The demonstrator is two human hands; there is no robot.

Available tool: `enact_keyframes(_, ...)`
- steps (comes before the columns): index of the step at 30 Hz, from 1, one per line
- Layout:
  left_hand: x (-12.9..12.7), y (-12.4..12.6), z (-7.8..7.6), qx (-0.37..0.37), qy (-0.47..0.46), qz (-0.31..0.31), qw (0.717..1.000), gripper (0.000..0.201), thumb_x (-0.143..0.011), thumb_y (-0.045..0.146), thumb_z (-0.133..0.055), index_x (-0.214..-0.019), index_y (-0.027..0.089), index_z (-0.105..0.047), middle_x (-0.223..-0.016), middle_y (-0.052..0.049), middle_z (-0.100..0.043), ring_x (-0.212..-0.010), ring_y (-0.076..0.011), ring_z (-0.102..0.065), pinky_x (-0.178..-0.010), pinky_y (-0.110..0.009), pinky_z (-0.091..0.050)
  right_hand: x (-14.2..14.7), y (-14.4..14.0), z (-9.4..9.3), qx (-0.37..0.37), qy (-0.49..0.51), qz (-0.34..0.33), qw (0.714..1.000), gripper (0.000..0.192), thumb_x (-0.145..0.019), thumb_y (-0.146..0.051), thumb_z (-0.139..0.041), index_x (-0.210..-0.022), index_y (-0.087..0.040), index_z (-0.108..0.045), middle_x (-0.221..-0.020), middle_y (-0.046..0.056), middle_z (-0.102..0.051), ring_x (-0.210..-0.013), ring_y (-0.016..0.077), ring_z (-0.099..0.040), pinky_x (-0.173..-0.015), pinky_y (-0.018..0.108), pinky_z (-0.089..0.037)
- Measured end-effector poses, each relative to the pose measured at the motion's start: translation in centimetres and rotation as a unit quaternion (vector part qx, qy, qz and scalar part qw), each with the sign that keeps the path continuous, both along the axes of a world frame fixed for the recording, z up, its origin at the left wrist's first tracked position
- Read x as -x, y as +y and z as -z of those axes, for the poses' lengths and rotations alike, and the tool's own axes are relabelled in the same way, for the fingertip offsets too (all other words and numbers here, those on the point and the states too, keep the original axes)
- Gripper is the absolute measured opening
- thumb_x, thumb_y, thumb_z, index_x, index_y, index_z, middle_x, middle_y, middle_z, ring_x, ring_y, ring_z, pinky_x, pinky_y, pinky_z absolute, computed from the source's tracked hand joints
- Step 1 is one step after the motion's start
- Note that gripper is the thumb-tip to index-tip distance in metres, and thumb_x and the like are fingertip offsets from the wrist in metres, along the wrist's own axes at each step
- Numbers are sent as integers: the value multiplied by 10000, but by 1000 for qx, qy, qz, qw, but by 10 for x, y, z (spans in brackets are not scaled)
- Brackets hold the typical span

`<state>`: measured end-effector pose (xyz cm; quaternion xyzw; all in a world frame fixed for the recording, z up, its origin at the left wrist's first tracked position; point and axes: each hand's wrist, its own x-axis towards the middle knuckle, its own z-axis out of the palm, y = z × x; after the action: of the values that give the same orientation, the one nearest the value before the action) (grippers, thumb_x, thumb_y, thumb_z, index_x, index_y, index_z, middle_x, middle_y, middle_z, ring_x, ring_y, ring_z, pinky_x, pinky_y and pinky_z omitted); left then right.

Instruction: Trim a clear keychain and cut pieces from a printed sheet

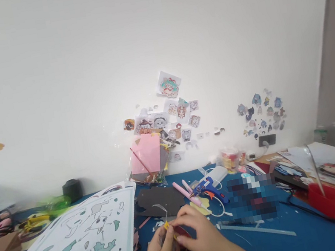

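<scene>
Left hand [159, 248] pinching small yellow piece [166, 225], right hand [196, 227] half-curled at its 3 o'clock, can't tell if holding anything, blue glue gun [210, 187] at 2 o'clock.

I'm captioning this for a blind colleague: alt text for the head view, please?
A person's left hand holds a small yellow piece, right hand close beside it, above a cluttered blue surface. A blue glue gun lies beyond; a printed sheet is at left, a red container at right.
</scene>
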<state>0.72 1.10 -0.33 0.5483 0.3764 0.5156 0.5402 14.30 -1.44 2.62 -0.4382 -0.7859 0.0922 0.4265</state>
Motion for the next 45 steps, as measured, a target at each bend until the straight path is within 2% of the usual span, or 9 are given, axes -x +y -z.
enact_keyframes(4,1,4,7,1,-9,29,1000,456,-614,567,-584,-790,149,-540,-591,0,-601,-353,-89,-440,-407,-229,-322,-40,14,-5,38,-22,162,986,198,-774,-128,-464,-900,-196,-601,-791,20,-550,-670,142,-534,-631,240,-431)
enact_keyframes(8,0,5,9,4,-17,36,999,428,-625,551,-593,-803,172,-501,-517,48,-545,-352,-85,-416,-407,-219,-308,-63,28,10,118,-194,193,955,111,-666,-112,-614,-734,-191,-651,-882,52,-609,-794,205,-572,-687,276,-424)
enact_keyframes(15,-2,4,11,-10,23,27,999,408,-673,582,-537,-585,210,-394,-367,72,-442,-350,-91,-397,-431,-215,-310,-62,32,20,121,-204,183,954,119,-698,-76,-561,-664,-173,-621,-800,52,-624,-817,207,-554,-684,258,-401)
enact_keyframes(22,-2,3,4,-8,6,47,999,488,-579,660,-561,-570,204,-387,-353,97,-379,-306,-58,-312,-369,-196,-236,-3,2,0,132,89,8,987,93,-741,-116,-526,-663,-165,-527,-671,-28,-475,-622,105,-466,-572,188,-360)
enact_keyframes(27,-2,-1,0,9,-18,34,999,474,-573,635,-588,-606,188,-435,-415,100,-381,-335,-48,-320,-363,-183,-240,30,-10,7,67,110,54,990,176,-754,-136,-513,-593,-171,-450,-653,-30,-438,-639,113,-440,-570,200,-339)
enact_keyframes(34,-2,3,4,13,11,35,999,478,-580,659,-560,-593,199,-427,-344,65,-450,-305,-87,-389,-379,-209,-288,-6,3,-2,194,89,15,977,151,-702,-142,-564,-847,-185,-553,-716,-22,-569,-644,120,-545,-565,193,-403)
enact_keyframes(36,-2,5,5,12,7,32,999,491,-586,677,-537,-560,208,-393,-343,66,-444,-294,-85,-383,-379,-213,-279,-29,11,-7,195,-58,165,965,91,-758,-198,-532,-752,-191,-623,-704,10,-610,-686,154,-582,-593,220,-409)
enact_keyframes(38,-1,5,6,3,14,29,999,483,-613,671,-516,-552,211,-384,-359,66,-444,-303,-84,-383,-389,-218,-282,-48,18,-8,220,-188,290,912,132,-709,-162,-580,-603,-186,-655,-657,48,-629,-697,210,-612,-619,270,-413)
enact_keyframes(45,1,-1,2,-24,45,21,998,467,-665,646,-487,-530,207,-400,-381,63,-436,-357,-85,-388,-451,-228,-332,-57,26,2,236,-248,318,884,112,-644,-157,-643,-710,-223,-704,-785,60,-682,-781,246,-630,-644,278,-421)
